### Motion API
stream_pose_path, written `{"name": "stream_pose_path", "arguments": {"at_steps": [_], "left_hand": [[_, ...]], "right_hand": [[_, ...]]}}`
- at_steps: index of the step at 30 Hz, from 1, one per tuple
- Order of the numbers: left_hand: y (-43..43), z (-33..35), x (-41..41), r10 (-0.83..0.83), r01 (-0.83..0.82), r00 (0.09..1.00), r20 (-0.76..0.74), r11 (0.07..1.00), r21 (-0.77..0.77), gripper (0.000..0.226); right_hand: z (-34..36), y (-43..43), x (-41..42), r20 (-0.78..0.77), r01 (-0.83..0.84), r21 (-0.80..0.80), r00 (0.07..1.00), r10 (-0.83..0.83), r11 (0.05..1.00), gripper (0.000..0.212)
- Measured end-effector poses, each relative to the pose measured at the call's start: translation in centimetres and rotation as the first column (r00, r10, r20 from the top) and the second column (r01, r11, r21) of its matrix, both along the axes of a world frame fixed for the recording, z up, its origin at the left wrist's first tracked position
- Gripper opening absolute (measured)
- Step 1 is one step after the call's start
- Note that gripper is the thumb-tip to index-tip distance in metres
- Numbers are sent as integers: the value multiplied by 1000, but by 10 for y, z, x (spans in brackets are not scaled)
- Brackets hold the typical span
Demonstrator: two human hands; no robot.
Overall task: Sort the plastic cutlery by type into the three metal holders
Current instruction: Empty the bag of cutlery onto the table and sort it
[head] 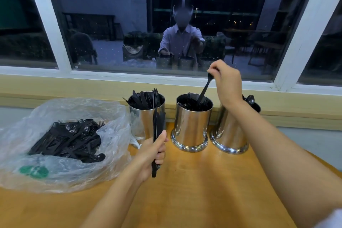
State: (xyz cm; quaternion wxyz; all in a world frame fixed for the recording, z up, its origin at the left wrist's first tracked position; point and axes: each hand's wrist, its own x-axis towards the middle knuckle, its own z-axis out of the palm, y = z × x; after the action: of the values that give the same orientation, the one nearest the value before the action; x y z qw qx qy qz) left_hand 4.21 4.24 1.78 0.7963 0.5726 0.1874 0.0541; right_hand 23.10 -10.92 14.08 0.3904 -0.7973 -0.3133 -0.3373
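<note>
Head view: right hand [225, 83] raised, grip pinching utensil [204, 89] in middle holder [192, 122]; left hand [153, 153] clasps cutlery bundle [158, 122].

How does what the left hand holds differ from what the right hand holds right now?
1. The left hand grips a bundle of several pieces; the right hand pinches a single piece.
2. The bundle stands upright in front of the left holder, outside it; the single piece slants with its lower end inside the middle holder.
Shared: both are black plastic cutlery.
</note>
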Motion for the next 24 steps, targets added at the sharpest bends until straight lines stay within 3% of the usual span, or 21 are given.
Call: {"name": "stream_pose_path", "arguments": {"at_steps": [2, 3, 5, 7, 9, 12, 14, 17, 19, 21, 23, 24], "left_hand": [[1, 4, 2, -5, 5, 1000, 31, 1000, -17, 27], [0, 7, 3, -13, 14, 999, 45, 1000, -18, 26], [-1, 10, 2, -27, 28, 997, 74, 1000, -12, 24], [1, 12, -1, -41, 40, 994, 106, 999, 4, 23], [0, 14, -4, -72, 69, 989, 127, 997, 26, 23], [-5, 17, -11, -155, 155, 976, 151, 988, 12, 24], [-4, 20, -18, -254, 259, 957, 141, 966, -20, 27], [5, 23, -31, -379, 385, 921, 93, 921, -56, 26], [11, 24, -34, -337, 343, 938, 82, 937, -61, 31], [19, 25, -34, -172, 176, 979, 114, 984, -31, 35], [36, 21, -36, 72, -79, 986, 152, 996, 42, 39], [48, 17, -39, 199, -223, 967, 159, 963, 153, 38]], "right_hand": [[-23, 6, 4, -96, -6, -304, 995, -25, 953, 17], [-36, 8, 3, -146, -14, -476, 987, -63, 880, 21], [-53, 10, -1, -109, -14, -628, 992, -70, 778, 34], [-54, 14, -16, -36, -23, -483, 999, 6, 875, 37], [-47, 26, -37, -237, -200, -203, 960, 150, 958, 37], [-36, 47, -72, -672, -509, 0, 637, 377, 861, 44], [-36, 55, -88, -752, -657, 26, 484, 448, 754, 38], [-39, 65, -102, -745, -748, 110, 373, 552, 655, 25], [-39, 75, -108, -714, -748, 71, 424, 557, 660, 20], [-32, 86, -106, -650, -696, 30, 532, 543, 717, 19], [-17, 94, -96, -538, -577, 150, 634, 556, 803, 12], [-7, 97, -88, -458, -497, 234, 702, 546, 835, 10]]}}
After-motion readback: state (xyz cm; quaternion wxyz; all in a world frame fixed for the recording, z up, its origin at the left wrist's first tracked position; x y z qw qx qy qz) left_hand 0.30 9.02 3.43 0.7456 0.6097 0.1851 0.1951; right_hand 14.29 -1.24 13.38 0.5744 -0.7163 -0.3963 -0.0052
